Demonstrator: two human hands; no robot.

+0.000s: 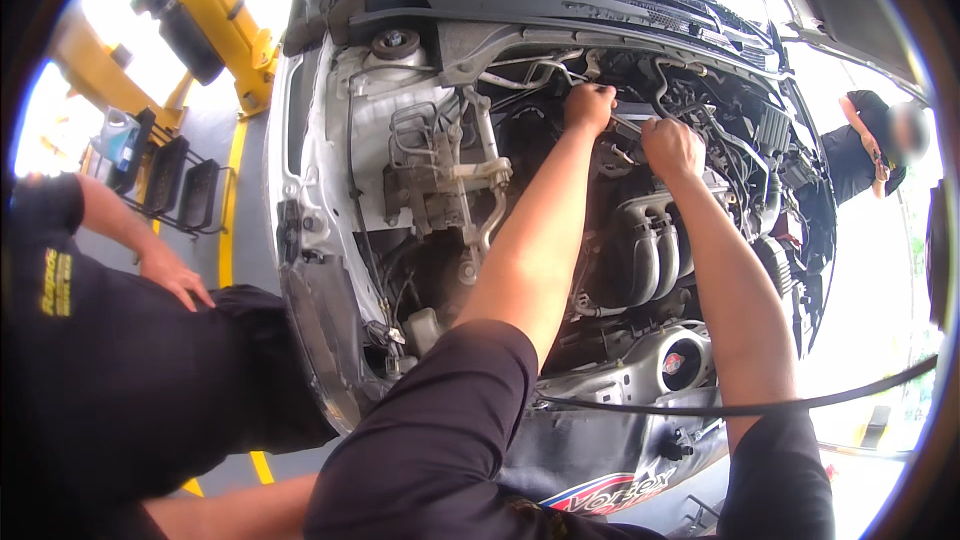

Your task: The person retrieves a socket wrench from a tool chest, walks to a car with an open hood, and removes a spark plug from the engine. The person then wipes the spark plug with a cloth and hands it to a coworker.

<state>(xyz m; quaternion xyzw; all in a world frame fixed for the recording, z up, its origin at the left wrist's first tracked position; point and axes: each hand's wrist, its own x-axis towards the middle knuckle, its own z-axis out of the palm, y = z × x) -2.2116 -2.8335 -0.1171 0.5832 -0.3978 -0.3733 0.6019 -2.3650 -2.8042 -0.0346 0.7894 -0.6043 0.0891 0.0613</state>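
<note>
1 slim silver tool (627, 124) is apparently held in the closed grip of the right hand (672, 148) at the rear of the engine (645, 252); the left hand (590, 107) is curled, but what it grips cannot be told. Force is best applied slowly and squarely, so that slipping is avoided. Yellow lettering (58, 282) is borne by a co-worker's shirt (130, 360), larger lettering (622, 491) by the dark front cover (585, 452).

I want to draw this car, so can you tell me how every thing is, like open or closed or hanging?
Left hand: curled, grip hidden
Right hand: curled, seemingly on metal bar
Engine: uncovered; can't tell if running
Cable: stretched across right forearm
Cover: draped over car's front
Co-worker's hand: open, fingers loosely spread
</note>
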